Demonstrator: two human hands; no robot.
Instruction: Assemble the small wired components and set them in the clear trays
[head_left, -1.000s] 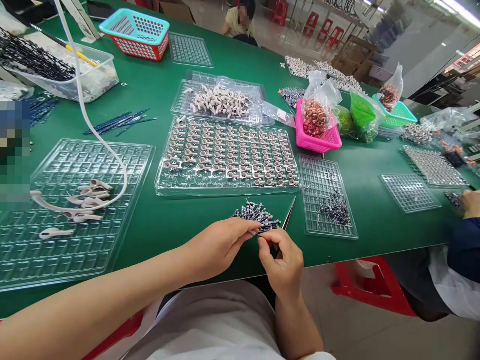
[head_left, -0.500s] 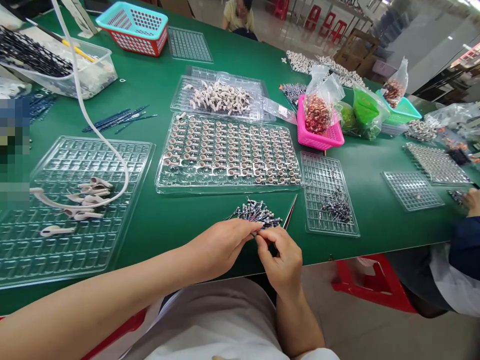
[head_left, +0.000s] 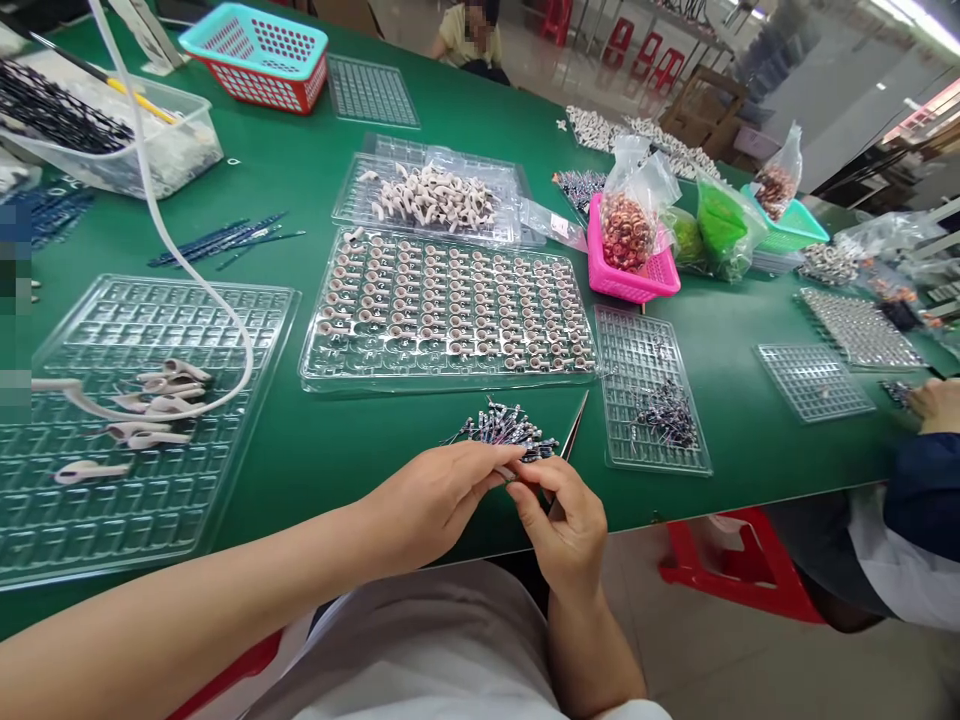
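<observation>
My left hand (head_left: 442, 500) and my right hand (head_left: 564, 515) meet fingertip to fingertip near the table's front edge. Both are closed around a small white earbud shell (head_left: 507, 473), mostly hidden by the fingers. Just beyond them lies a pile of small wired circuit boards (head_left: 510, 425). Metal tweezers (head_left: 576, 428) point away from me beside that pile, their rear part behind my right hand. Farther out, a clear tray (head_left: 420, 380) carries rows of white earbud shells (head_left: 457, 300).
More shells lie on a left tray (head_left: 247, 400), crossed by a white tube (head_left: 244, 335). A loose shell heap (head_left: 435, 195) sits behind. Right are a tray with wired boards (head_left: 664, 410) and a pink basket (head_left: 634, 285). A co-worker's hand (head_left: 937, 403) is far right.
The whole scene has shifted slightly left as my head turned. My fingers stay together, a little more of the white piece showing between them; the right hand has tilted slightly.
</observation>
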